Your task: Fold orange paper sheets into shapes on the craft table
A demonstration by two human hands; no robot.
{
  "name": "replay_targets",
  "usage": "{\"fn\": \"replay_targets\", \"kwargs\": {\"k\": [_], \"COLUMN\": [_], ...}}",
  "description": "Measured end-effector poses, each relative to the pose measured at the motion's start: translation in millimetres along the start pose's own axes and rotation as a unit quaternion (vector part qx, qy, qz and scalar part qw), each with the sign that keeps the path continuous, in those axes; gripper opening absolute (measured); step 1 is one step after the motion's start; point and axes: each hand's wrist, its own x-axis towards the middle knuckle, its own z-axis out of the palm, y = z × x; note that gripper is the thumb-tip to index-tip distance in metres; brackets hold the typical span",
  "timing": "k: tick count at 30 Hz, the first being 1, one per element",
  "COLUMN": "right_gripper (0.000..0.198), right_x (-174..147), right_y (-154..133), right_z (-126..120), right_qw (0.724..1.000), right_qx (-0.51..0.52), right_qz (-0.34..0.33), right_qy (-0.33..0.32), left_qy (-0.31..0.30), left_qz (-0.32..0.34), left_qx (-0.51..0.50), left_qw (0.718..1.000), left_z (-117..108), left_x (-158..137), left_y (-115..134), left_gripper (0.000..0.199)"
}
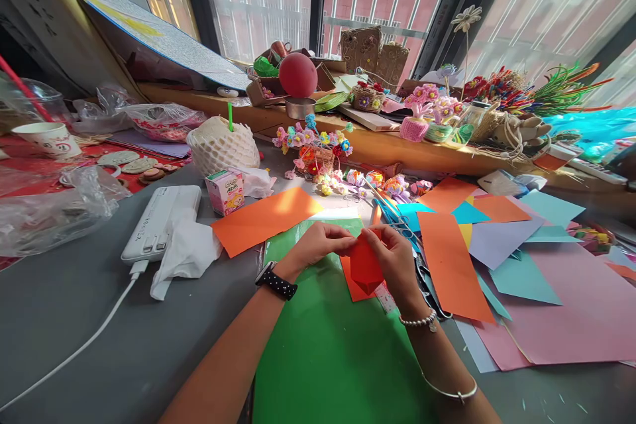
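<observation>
Between my two hands is a folded piece of orange-red paper [366,268], held up over the green mat [322,351]. My left hand [318,244] pinches its upper left edge between thumb and fingers. At the upper right edge, my right hand [395,262] grips the same paper, thumb in front. The lower end of the folded paper narrows to a point. Behind and below it lies another flat piece of orange paper [348,278], partly covered. A small pink patterned packet [385,298] shows beneath my right hand.
Orange sheets [454,265], a large pink sheet [586,305] and teal pieces lie on the right, near scissors [397,215]. To the left are a white power bank [161,222] with its cable, a crumpled tissue [186,255] and a small pink carton [225,192]. Crocheted flowers [318,152] stand behind.
</observation>
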Motion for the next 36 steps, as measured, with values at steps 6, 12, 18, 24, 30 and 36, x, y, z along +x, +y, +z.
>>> {"fn": "replay_targets", "kwargs": {"k": [6,12,18,24,30,36], "right_gripper": [0.024,0.023,0.018,0.016,0.024,0.03], "right_x": [-0.5,-1.3,-2.1,-0.6,-1.8,-1.6], "right_y": [1.8,-0.8,-2.6,1.6,0.3,2.1], "right_z": [0.3,0.0,1.1,-1.9,-3.5,-3.7], "right_qw": [1.0,0.999,0.999,0.991,0.971,0.961], "right_qx": [0.026,0.038,0.027,-0.043,-0.125,-0.157], "right_qz": [0.006,0.008,-0.025,-0.122,-0.202,-0.226], "right_qy": [0.007,0.002,-0.001,0.014,0.005,-0.005], "left_qy": [-0.009,-0.02,0.003,0.043,0.078,0.089], "left_qz": [0.027,0.012,0.023,0.023,0.024,0.023], "left_qx": [-0.01,-0.011,-0.001,-0.032,-0.048,-0.047], "left_qw": [1.0,1.0,1.0,0.998,0.996,0.995], "left_z": [1.8,3.7,4.8,2.7,3.3,4.0], "left_x": [-2.5,-3.0,-0.4,-1.1,-3.0,-3.5], "left_y": [6.7,5.3,1.3,4.5,6.7,8.2], "left_gripper": [0.025,0.027,0.029,0.028,0.026,0.031]}}
